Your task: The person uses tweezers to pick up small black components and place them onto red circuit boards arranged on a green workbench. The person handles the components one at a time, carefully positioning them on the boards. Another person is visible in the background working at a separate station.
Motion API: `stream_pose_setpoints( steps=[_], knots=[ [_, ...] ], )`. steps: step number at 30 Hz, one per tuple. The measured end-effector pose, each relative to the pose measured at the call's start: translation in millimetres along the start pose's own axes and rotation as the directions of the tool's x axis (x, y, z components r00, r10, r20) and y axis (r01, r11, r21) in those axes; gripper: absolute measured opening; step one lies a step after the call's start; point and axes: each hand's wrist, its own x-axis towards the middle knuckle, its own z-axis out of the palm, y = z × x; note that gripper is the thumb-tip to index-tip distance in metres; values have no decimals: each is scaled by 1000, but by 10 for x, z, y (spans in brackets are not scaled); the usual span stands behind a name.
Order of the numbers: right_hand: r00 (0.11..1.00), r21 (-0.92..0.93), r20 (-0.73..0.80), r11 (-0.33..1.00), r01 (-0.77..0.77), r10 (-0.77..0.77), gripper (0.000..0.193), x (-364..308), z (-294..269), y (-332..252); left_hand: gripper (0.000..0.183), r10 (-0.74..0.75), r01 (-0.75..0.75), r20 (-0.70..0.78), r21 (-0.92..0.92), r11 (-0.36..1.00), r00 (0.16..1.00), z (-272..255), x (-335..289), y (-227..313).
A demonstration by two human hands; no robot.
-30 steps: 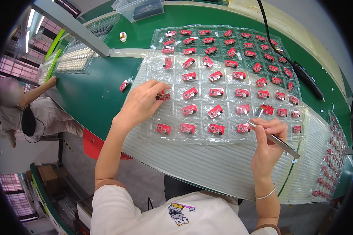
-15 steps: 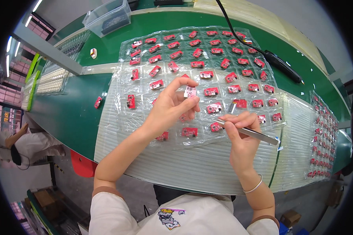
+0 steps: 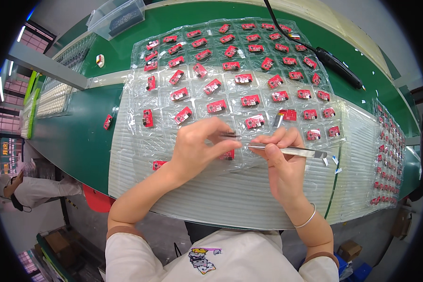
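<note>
My left hand pinches a small circuit board between thumb and fingers, over the near half of a clear plastic tray. The board shows as a thin dark edge, mostly hidden by the fingers. Close on its right, my right hand grips metal tweezers, their tips pointing left toward the board. Whether the tips touch it I cannot tell. Red circuit boards lie in the tray's pockets. One red board beyond my right hand has a silvery piece attached at its left.
A black corded tool lies at the back right. Another tray of red boards stands at the far right. A clear bin sits at the back left, and a loose red board lies left of the tray. Another person sits at the left.
My left hand has come down and nearer the right hand, and the board in it has turned from face-on to edge-on. The tweezers have shifted left, closer to the board.
</note>
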Motion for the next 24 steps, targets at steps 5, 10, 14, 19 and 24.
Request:
stream_pose_setpoints(
  steps=[5,10,14,19,24],
  knots=[
    [998,-14,23,998,64,-64,21,3,-11,-8,28,261,-249,-64,155,956,963,84,-32,-26],
    [994,10,62,996,87,-87,21,-22,9,2,37,341,-325,-5,287,901,940,22,-22,27],
    [993,-3,46,994,110,-110,20,-5,-19,0,37,416,-393,-93,194,899,905,64,15,10],
    [989,-41,52,989,143,-141,19,5,-14,-25,28,453,-432,-115,171,886,884,73,-16,-2],
    [986,-134,70,978,162,-154,19,-1,-11,-31,24,557,-523,-142,217,824,818,67,8,-20]
  ],
)
